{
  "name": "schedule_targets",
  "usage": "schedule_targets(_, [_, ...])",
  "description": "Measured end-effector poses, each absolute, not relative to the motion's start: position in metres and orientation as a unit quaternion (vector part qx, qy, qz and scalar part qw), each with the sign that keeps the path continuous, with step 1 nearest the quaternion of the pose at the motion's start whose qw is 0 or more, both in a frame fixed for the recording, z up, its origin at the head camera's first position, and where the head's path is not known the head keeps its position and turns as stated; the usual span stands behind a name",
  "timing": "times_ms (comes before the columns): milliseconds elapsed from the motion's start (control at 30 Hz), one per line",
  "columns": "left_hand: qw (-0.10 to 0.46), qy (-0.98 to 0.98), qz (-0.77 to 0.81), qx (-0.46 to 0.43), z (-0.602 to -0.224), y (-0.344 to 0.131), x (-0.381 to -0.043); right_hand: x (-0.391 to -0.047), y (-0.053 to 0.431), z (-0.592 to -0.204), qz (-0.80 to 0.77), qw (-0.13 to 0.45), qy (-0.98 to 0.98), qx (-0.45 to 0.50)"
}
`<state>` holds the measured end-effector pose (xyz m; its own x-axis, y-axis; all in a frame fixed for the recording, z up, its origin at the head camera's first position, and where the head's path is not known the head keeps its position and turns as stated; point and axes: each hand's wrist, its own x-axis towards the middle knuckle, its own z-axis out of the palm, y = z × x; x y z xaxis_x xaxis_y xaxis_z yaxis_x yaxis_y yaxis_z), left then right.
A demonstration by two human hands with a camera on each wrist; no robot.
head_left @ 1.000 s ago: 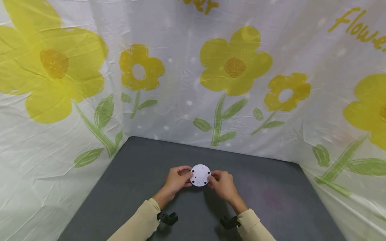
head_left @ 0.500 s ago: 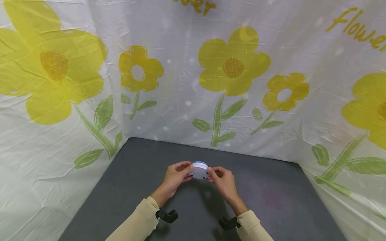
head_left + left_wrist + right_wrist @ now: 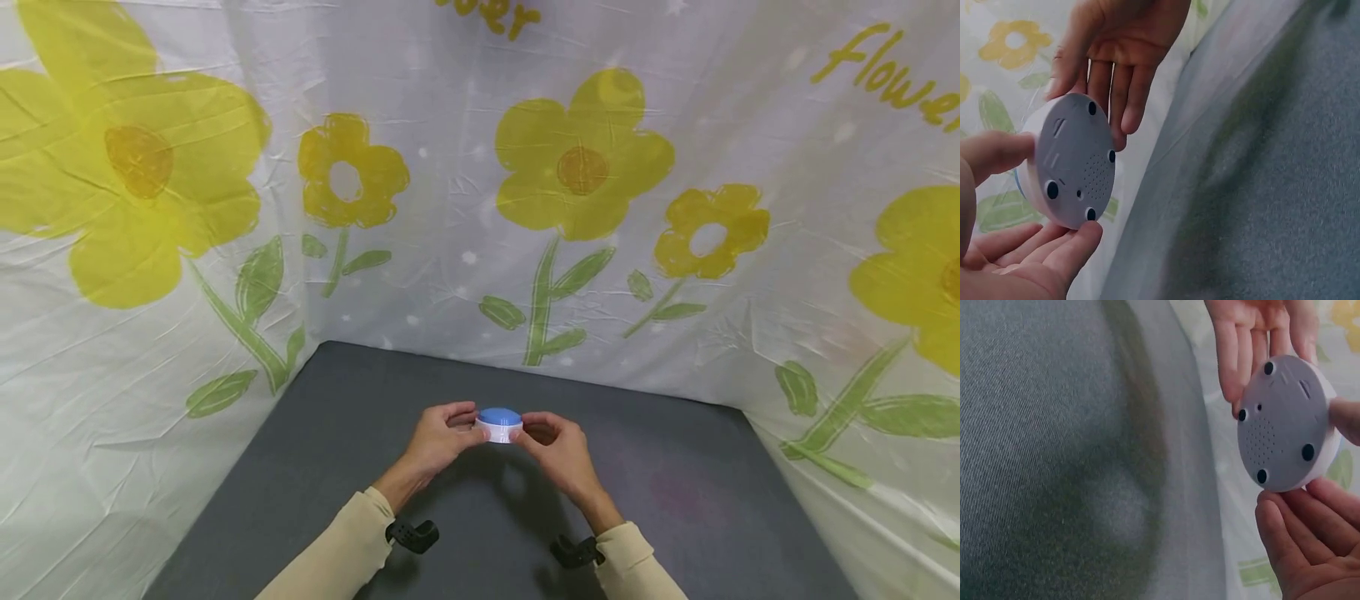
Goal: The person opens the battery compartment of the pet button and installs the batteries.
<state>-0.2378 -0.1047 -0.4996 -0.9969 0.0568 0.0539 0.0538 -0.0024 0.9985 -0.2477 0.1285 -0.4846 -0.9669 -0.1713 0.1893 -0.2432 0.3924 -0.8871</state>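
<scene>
Between my hands, above the table, is a round white sound button [image 3: 499, 427] with a blue domed top. In the head view its blue dome faces up and its white side faces me. My left hand [image 3: 437, 440] grips its left edge between thumb and fingers. On the opposite edge, my right hand [image 3: 561, 456] pinches it in the same manner. The left wrist view shows the button's flat underside [image 3: 1075, 165], with black rubber feet, a cluster of small speaker holes and a slot. That same underside [image 3: 1285, 434] shows in the right wrist view.
A dark grey table [image 3: 375, 375] lies beneath both hands, with a faint reddish patch [image 3: 678, 493] to the right. White curtains [image 3: 450, 300] printed with yellow flowers stand around its back and sides. Black straps [image 3: 414, 537] sit at the wrists by the light sleeves [image 3: 337, 546].
The sound button has been tipped over in my hands. One second ago its underside faced the head camera; now the blue dome shows. Both hands keep hold of it and have barely shifted.
</scene>
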Motion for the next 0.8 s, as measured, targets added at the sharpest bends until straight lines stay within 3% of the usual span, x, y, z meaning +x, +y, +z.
schedule_targets(633, [-0.091, 0.843, 0.51, 0.145, -0.529, -0.093, -0.237, -0.254, 0.135, -0.517, 0.427, 0.047, -0.879, 0.204])
schedule_targets(800, [-0.093, 0.874, 0.454, 0.148, -0.537, -0.092, -0.237, -0.252, 0.136, -0.523, 0.407, 0.032, -0.888, 0.21])
